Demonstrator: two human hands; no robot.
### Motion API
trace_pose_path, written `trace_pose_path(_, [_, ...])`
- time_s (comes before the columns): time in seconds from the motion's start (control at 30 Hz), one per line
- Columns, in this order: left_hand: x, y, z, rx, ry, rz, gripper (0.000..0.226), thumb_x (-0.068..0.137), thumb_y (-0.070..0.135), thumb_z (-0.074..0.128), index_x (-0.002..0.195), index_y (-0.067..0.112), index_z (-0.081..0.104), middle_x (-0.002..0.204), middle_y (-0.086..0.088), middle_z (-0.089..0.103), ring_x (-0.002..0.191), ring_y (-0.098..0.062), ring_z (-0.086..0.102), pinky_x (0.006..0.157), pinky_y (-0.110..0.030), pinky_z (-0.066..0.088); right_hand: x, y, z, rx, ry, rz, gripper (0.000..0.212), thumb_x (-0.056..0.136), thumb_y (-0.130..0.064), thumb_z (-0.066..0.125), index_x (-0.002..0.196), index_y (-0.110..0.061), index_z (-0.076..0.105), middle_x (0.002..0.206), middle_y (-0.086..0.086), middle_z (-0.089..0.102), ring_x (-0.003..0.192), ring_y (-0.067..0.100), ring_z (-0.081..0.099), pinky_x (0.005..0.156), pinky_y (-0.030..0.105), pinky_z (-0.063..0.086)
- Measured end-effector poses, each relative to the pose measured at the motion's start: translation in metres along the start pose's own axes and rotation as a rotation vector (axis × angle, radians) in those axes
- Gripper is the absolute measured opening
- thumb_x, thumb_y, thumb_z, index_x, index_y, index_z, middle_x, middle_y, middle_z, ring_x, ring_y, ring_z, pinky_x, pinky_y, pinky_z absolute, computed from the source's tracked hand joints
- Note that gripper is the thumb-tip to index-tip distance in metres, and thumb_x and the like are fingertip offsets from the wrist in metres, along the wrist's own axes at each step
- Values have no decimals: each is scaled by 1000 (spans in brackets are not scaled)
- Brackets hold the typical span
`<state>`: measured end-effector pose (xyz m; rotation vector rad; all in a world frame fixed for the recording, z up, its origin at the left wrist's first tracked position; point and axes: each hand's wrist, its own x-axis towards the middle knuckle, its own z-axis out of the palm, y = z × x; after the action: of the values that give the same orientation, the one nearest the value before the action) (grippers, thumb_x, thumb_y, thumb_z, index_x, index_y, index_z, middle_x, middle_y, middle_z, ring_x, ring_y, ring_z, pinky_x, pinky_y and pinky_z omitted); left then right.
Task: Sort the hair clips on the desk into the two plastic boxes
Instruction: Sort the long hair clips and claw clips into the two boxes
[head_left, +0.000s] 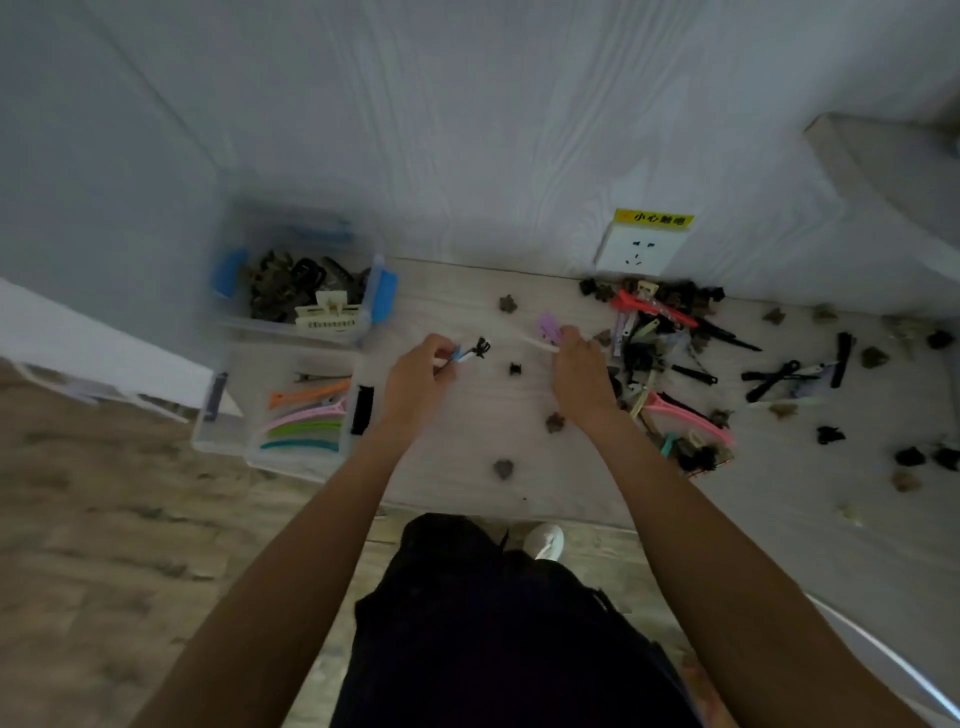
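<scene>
My left hand (423, 371) pinches a few small clips (470, 352), blue, white and black, over the desk just right of the boxes. My right hand (579, 371) holds a purple clip (549, 326) and a thin pale one beside the big clip pile (660, 358). The far clear box (371, 306), with blue latches, holds dark claw clips and a cream one. The near clear box (306, 460) holds long flat clips in orange, pink, green and teal.
Small brown and black claw clips lie scattered over the light desk (467, 483), one black clip (514, 369) between my hands. A wall socket (636, 252) with a yellow label sits behind the pile. The desk's front edge runs above my dark trousers (493, 623).
</scene>
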<state>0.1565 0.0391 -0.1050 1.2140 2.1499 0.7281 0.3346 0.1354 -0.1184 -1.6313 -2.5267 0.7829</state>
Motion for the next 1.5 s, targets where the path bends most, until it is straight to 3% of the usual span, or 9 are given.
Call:
trace_pose_path(0.1, [-8,0,-11,225,65,114,16,91,17,55,106,14,58,97,-8,70,88,-26,65,80,-39,53,-5,-5,-7,235,-11,114,24,97,-9,32,118,0,40,108,25,57,85,32,52,67,33,34])
trace_pose_path(0.27, [8,12,-16,628,-98,165,23,95,21,46,114,13,56,100,-14,66,92,-31,61,73,-37,45,-24,-22,-2,292,-50,200,25,98,-14,35,118,0,39,103,25,59,78,32,53,64,32,34])
trace_pose_path(0.4, [14,5,-19,545,-156,183,22,96,17,43,114,11,55,103,-14,65,93,-30,60,76,-37,45,-39,-48,8,354,-46,190,26,98,-15,37,119,1,38,88,14,50,73,25,47,61,31,32])
trace_pose_path(0.67, [-28,-63,-109,195,86,469,29,93,14,45,119,10,58,107,-13,62,92,-27,58,78,-33,46,-56,-138,26,566,-27,162,26,96,-18,40,120,-6,41,87,12,51,59,14,42,59,33,32])
trace_pose_path(0.87, [-35,-147,-157,382,-114,368,28,92,13,48,119,10,58,107,-14,62,98,-31,58,81,-37,45,-56,-219,48,568,-76,11,31,97,-27,43,123,-11,42,92,5,53,76,18,50,61,30,34])
trace_pose_path(1.0, [-34,-154,-161,390,-283,340,39,88,22,56,127,24,52,111,-8,64,101,-24,59,80,-33,46,-48,-243,61,330,-4,-116,32,95,-18,45,126,-11,43,112,13,59,94,26,56,74,31,41])
trace_pose_path(1.23, [-54,-155,-176,252,180,407,26,93,31,46,109,19,62,98,0,70,85,-18,64,67,-25,43,-27,-260,85,-67,-98,-334,38,89,-5,48,127,-9,51,129,13,54,120,29,48,97,37,39])
trace_pose_path(1.37, [-50,-138,-168,191,202,401,35,95,37,34,112,18,58,95,-2,68,82,-15,62,67,-27,49,-45,-245,72,149,105,-350,29,84,0,53,111,-6,62,117,14,61,109,28,55,92,34,44])
trace_pose_path(1.5, [-44,-97,-146,55,110,482,26,95,25,47,115,15,59,103,-2,67,91,-10,59,81,-20,46,-83,-187,55,158,449,-247,22,80,4,57,95,-8,68,102,11,66,98,25,59,84,26,45])
